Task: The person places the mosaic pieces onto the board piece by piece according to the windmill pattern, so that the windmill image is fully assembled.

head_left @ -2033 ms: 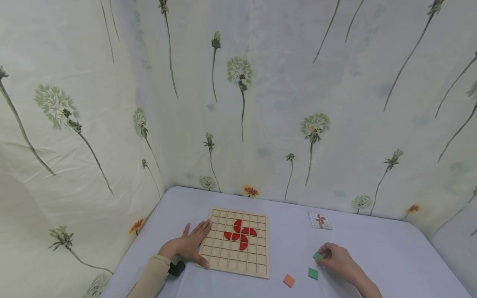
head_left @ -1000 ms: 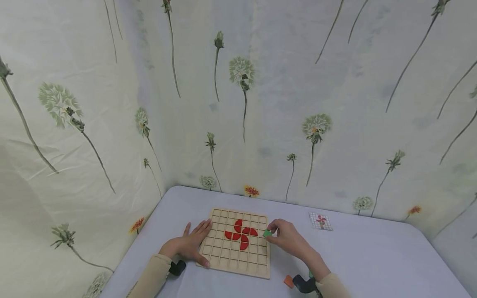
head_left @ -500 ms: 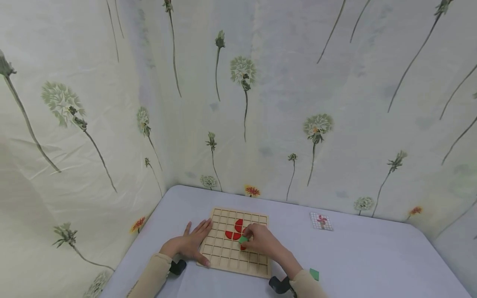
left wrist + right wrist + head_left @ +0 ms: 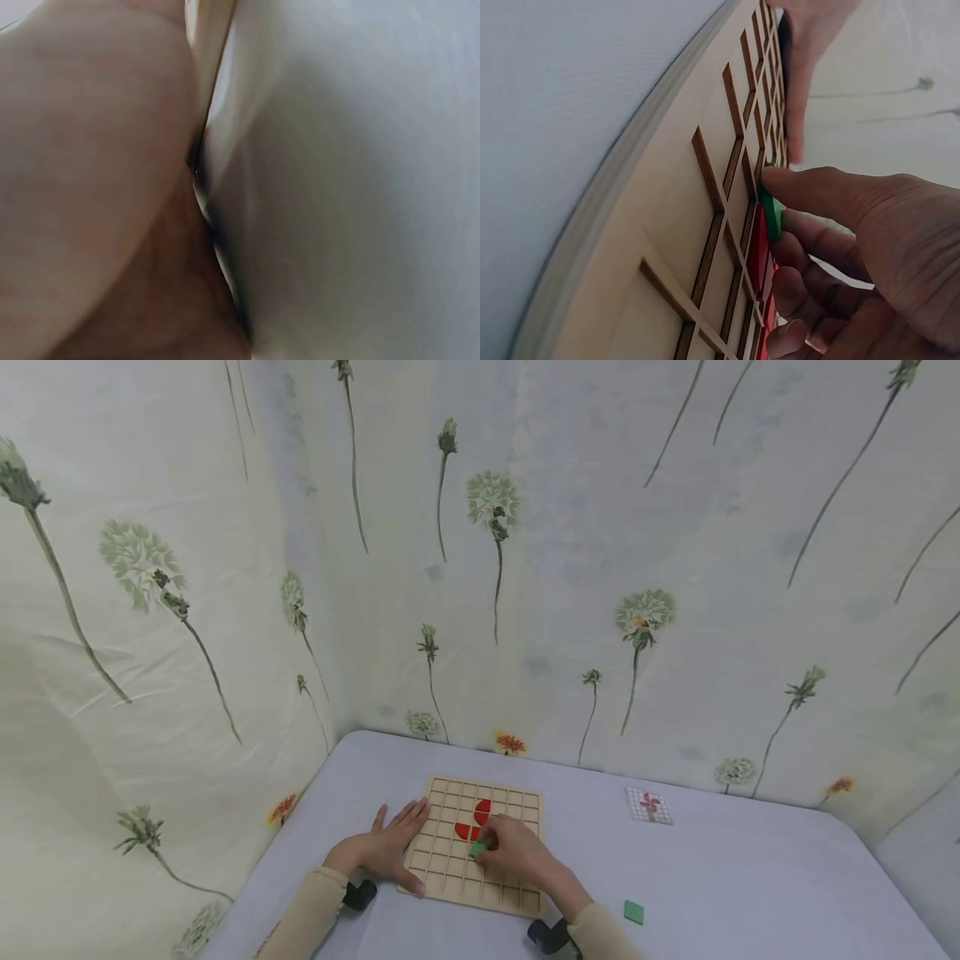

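Observation:
A wooden grid board [image 4: 442, 865] lies on the table with red quarter-round tiles [image 4: 482, 811] in its middle cells. My left hand [image 4: 381, 852] is spread along the board's left edge, fingers straight, thumb at the near left corner. Between thumb and fingertips, my right hand [image 4: 519, 850] pinches a green square tile [image 4: 771, 213]. That tile is tilted at a cell just below the red tiles, right at the grid. The right hand hides some of the red tiles. In the left wrist view, the palm fills the left side.
A second green square tile [image 4: 633, 912] lies on the table right of the board. Farther back is a small card [image 4: 649, 806] printed with a grid and a red pattern. Flowered cloth [image 4: 540, 568] hangs behind the table.
My right hand picked up the green tile from the table's right side and carried it left onto the board. The left hand stayed put. The right arm now covers the orange tile's spot.

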`<move>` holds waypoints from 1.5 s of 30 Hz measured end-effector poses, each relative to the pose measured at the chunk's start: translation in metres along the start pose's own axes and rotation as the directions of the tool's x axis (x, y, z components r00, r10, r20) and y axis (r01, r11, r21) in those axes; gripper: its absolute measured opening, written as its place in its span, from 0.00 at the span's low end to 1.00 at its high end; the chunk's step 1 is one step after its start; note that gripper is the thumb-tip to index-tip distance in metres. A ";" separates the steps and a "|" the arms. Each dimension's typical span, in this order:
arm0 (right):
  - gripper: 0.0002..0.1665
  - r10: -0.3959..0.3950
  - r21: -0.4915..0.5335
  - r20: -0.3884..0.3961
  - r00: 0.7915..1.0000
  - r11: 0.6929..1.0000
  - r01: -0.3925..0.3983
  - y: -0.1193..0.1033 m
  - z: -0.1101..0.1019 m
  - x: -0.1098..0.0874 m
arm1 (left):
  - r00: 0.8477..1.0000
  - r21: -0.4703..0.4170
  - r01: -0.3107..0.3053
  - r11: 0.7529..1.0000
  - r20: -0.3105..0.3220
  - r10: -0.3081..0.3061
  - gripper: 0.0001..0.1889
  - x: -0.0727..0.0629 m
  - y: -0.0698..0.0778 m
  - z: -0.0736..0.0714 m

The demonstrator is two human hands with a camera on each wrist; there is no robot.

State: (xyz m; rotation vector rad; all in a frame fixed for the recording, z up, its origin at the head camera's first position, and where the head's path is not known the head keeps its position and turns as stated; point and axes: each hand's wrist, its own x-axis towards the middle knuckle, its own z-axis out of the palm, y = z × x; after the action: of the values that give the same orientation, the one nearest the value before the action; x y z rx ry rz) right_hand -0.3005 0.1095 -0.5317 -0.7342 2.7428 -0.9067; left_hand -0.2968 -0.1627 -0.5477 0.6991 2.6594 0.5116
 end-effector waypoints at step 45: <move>0.10 -0.094 -0.014 -0.002 0.996 0.996 0.094 0.007 0.003 0.002 | 1.000 -0.014 -0.012 1.000 -0.005 0.011 0.70 -0.001 0.000 -0.001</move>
State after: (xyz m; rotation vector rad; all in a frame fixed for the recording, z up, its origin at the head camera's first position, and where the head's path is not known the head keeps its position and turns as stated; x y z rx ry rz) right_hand -0.3035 0.1116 -0.5382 -0.8713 2.7399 -0.9075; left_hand -0.2962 -0.1635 -0.5462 0.7103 2.6549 0.5354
